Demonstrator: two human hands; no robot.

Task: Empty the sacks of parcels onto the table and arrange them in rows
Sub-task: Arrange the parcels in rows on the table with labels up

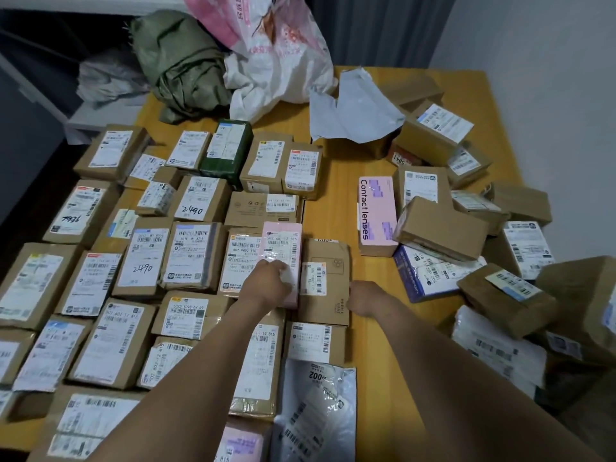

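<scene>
**Parcels fall into rows on a crowded tabletop**

A person's two bare forearms reach out from the near edge of the wooden table [333, 195]. The left half of the tabletop is covered with labelled cardboard parcels [140, 258] lying flat, edge to edge, in rows. The left hand [266, 285] rests, knuckles bent, on the near end of a pink parcel [283, 241] at the right end of those rows. Whether it grips the box cannot be told. The right hand [361, 300] is curled against the right edge of a brown carton [328, 285] just beside the pink parcel. Its fingers are folded out of sight, so its hold cannot be told either.

On the right half of the tabletop more parcels lie in a loose heap [443, 228], some tilted across one another. Among them are a pink box marked "Contact lenses" [376, 211] and a blue-and-white packet [430, 275]. A dark green box [226, 151] sits in the far row. At the far edge a crumpled olive-green sack [180, 65] slumps beside a white-and-pink printed sack [276, 51]. A torn pale plastic mailer [350, 108] lies just right of them. A grey poly mailer [316, 411] lies at the near edge between the forearms.
</scene>
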